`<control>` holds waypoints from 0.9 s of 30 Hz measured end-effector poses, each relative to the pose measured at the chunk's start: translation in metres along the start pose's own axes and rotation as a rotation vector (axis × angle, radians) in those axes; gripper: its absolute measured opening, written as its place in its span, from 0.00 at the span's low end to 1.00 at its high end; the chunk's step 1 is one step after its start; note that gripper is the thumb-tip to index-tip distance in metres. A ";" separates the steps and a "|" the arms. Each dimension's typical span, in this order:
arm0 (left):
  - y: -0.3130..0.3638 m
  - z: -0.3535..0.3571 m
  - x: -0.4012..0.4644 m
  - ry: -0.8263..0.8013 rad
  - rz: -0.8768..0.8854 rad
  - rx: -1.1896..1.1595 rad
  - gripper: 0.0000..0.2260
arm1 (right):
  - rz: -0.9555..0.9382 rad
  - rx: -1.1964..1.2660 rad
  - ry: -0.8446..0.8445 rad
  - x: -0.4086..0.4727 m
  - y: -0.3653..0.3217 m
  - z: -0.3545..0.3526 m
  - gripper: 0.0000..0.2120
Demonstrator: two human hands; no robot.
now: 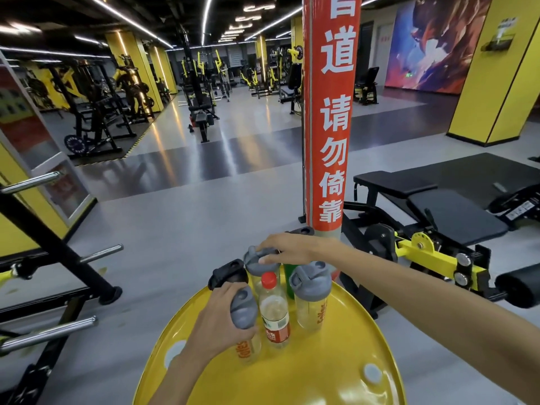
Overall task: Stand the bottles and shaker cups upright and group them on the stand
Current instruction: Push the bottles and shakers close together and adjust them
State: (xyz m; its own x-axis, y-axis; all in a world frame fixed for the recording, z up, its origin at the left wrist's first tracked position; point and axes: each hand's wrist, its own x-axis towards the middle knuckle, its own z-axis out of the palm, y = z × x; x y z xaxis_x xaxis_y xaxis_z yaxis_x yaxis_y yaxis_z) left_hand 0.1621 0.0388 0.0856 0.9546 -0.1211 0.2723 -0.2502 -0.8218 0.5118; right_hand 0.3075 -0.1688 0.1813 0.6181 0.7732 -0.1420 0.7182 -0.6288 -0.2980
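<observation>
On the round yellow stand (336, 361) a cluster of containers stands upright. My left hand (217, 320) grips a clear shaker cup with a grey lid (244, 309) at the cluster's near left. My right hand (287, 248) rests on the grey lid of a far shaker cup (257, 263). A clear bottle with a red cap (273, 314) stands between them. Another grey-lidded shaker cup (311, 296) is to its right. A black-lidded cup (228, 276) sits at the far left, and a green bottle (289, 279) shows behind, mostly hidden.
A red padded pole with white characters (331, 112) rises just behind the stand. A black bench with a yellow frame (423, 217) sits to the right. A weight rack with chrome pegs (49, 331) is on the left. Grey gym floor lies beyond.
</observation>
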 end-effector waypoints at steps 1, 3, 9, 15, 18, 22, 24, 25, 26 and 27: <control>0.000 0.000 -0.001 0.007 -0.004 -0.001 0.34 | -0.017 0.003 0.024 -0.003 0.001 0.001 0.25; 0.001 0.001 -0.003 0.014 -0.009 -0.003 0.34 | -0.052 0.018 0.072 -0.012 0.000 0.001 0.23; 0.000 0.001 -0.003 0.014 -0.031 -0.002 0.35 | -0.074 0.042 0.120 -0.039 0.008 0.008 0.25; -0.003 0.003 -0.002 0.013 -0.026 0.015 0.35 | 0.028 -0.066 -0.135 -0.062 0.025 0.026 0.41; -0.003 0.003 -0.003 0.017 -0.024 0.017 0.34 | 0.004 -0.209 -0.124 -0.060 0.030 0.038 0.46; -0.003 0.003 -0.003 0.025 -0.020 0.021 0.34 | -0.031 -0.256 -0.074 -0.058 0.032 0.039 0.44; -0.003 0.004 -0.003 0.032 -0.019 0.027 0.34 | -0.033 -0.277 -0.054 -0.057 0.033 0.037 0.41; -0.003 0.004 -0.003 0.035 -0.018 0.029 0.34 | -0.032 -0.286 -0.044 -0.058 0.035 0.035 0.41; -0.003 0.004 -0.003 0.036 -0.018 0.030 0.34 | -0.028 -0.292 -0.030 -0.059 0.036 0.034 0.40; -0.003 0.004 -0.003 0.034 -0.019 0.030 0.34 | -0.019 -0.292 -0.020 -0.060 0.037 0.033 0.40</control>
State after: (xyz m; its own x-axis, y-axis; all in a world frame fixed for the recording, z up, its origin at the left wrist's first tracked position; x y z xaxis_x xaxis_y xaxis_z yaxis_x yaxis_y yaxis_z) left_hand 0.1601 0.0393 0.0803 0.9528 -0.0870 0.2908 -0.2271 -0.8400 0.4928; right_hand 0.2867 -0.2354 0.1479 0.5996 0.7846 -0.1580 0.7928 -0.6092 -0.0166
